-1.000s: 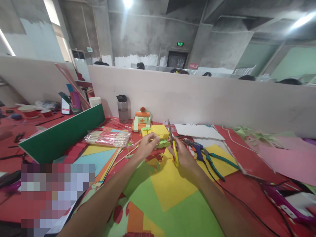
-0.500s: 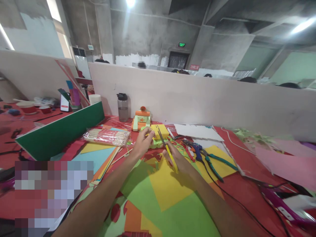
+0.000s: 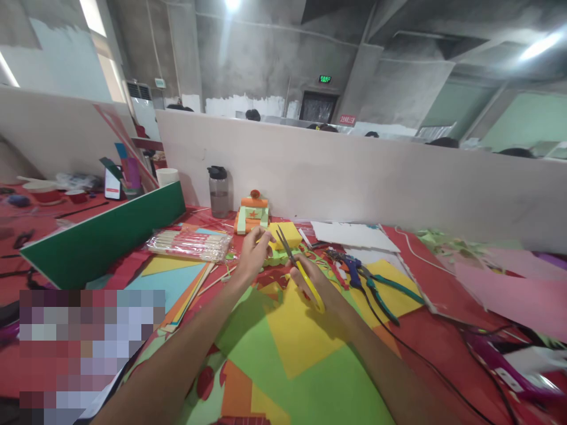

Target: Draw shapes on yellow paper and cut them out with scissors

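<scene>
Yellow-handled scissors [image 3: 301, 273] are gripped in the right hand [image 3: 319, 290]; a green scrap [image 3: 278, 255], apparently pinched by the left hand [image 3: 253, 251], is best held taut just ahead of the blades.

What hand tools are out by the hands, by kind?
Scissors: 1, yellow-handled, in the right hand
Glue gun: 1
Pliers: 1
Total: 3
The left hand holds none of these.

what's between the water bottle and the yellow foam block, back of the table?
In the head view, a small orange-and-green paper model stands between the water bottle and the yellow foam block, by the partition.
</scene>
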`<state>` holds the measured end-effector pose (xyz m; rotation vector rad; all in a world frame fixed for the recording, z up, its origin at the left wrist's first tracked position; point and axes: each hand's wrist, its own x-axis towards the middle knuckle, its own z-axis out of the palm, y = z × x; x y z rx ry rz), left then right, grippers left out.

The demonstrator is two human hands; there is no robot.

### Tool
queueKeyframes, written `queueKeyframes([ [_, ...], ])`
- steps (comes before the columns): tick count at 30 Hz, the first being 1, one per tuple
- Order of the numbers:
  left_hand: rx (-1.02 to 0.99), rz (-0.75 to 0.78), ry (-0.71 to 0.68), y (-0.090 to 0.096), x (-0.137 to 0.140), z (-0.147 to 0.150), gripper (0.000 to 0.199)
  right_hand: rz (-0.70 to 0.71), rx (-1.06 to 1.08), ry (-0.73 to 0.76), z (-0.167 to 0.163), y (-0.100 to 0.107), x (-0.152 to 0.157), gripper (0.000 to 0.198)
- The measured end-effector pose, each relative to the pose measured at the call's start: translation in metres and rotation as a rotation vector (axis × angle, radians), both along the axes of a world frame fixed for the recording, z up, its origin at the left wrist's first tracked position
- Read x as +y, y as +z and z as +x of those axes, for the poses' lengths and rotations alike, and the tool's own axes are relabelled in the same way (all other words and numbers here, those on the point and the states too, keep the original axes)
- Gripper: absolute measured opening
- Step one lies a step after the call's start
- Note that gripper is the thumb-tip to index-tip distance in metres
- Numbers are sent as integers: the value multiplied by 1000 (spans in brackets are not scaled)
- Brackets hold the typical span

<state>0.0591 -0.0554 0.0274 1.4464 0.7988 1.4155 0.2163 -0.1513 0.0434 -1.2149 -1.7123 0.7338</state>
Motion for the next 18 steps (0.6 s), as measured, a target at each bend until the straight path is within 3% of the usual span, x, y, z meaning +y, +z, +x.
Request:
queueKeyframes([
  [8,68,-48,-105,-10,-3,10,30,-109,74,33,3,-10,11,32],
  [18,41,-63,-137,-8,-5,11,29,-54,91,19,-3,1,1,29],
])
